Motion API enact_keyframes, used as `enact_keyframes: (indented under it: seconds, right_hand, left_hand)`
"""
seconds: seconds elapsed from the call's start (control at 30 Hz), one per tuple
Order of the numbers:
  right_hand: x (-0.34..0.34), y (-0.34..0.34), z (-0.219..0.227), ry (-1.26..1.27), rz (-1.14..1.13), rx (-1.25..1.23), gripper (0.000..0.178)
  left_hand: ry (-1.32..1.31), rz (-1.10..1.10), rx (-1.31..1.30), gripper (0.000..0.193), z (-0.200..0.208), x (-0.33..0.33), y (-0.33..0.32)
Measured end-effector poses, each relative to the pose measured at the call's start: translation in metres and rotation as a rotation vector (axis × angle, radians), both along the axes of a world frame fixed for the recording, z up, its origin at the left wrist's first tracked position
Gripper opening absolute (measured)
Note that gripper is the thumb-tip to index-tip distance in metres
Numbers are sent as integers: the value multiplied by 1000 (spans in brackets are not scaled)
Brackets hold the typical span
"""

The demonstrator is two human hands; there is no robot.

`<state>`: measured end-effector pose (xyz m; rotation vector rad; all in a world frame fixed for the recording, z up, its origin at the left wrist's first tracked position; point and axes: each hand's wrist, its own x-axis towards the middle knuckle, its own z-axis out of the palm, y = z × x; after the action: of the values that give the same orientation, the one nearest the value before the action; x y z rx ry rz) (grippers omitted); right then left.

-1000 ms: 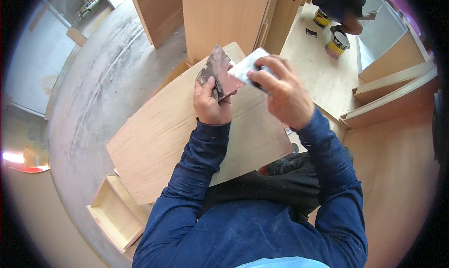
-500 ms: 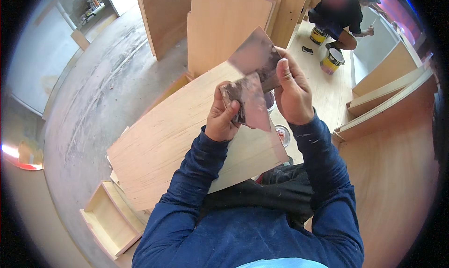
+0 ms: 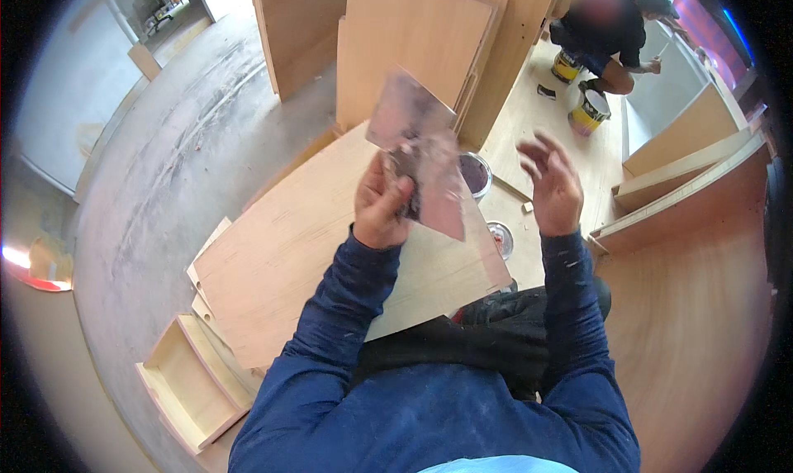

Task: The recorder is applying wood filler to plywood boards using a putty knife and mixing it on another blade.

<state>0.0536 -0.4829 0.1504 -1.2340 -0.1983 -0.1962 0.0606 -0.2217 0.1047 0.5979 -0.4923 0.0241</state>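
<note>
The left hand [image 3: 382,202] is raised in front of the person, its grip clenched on two flat scraper blades [image 3: 421,155] held together like a fan. The blades are thin, roughly four-sided sheets of metal, smeared all over with a dull reddish-brown paste, so little bare metal shows; one blade points up toward 12 o'clock, the other slants down toward 4 o'clock, and they overlap where the fingers pinch them. The right hand [image 3: 552,188] hovers at 3 o'clock of the blades, well apart from them, its grip released, fingers spread and curled, holding nothing.

Below the hands lies a large pale plywood panel [image 3: 306,258], tilted across the person's lap and reaching toward 8 o'clock. Just past its far edge, between the two hands, stands a small open tin [image 3: 475,174] with dark reddish-brown filler inside, and at 5 o'clock of that a smaller round lid [image 3: 500,239] lies flat on a wooden board. At 7 o'clock of the panel an open wooden drawer box [image 3: 186,382] sits on the floor. More plywood boards [image 3: 413,43] lean upright at 12 o'clock. At 1 o'clock another person [image 3: 611,27] in dark clothes crouches beside two yellow paint cans [image 3: 588,114]. The concrete floor [image 3: 157,167] stretches away at 10 o'clock, dusty and streaked
</note>
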Motion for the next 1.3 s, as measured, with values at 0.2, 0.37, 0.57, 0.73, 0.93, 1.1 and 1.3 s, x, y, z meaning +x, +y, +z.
enact_keyframes:
  seconds: [0.2, 0.37, 0.57, 0.73, 0.93, 1.1, 1.3]
  right_hand:
    - [-130, -3, -177, 459, 373, -202, 73]
    - [-155, 71, -132, 309, 566, -350, 64]
    - [-154, 131, -198, 320, 464, -421, 54]
    - [-145, 147, -123, 377, 428, -280, 51]
    - [-144, 154, -104, 533, 422, 55, 46]
    - [-137, 165, -124, 461, 392, 62, 42]
    - [-90, 149, -56, 263, 215, 422, 39]
  left_hand:
    - [-26, -127, -322, 55, 13, 10, 30]
    - [100, -82, -355, 51, 18, 20, 41]
    - [28, -279, -344, 50, 12, 26, 39]
    - [56, -270, -337, 50, 8, 26, 43]
    - [131, -83, -268, 46, 8, 22, 41]
    - [143, -39, -253, 46, 49, -11, 65]
    - [-42, 325, -170, 62, 124, -89, 90]
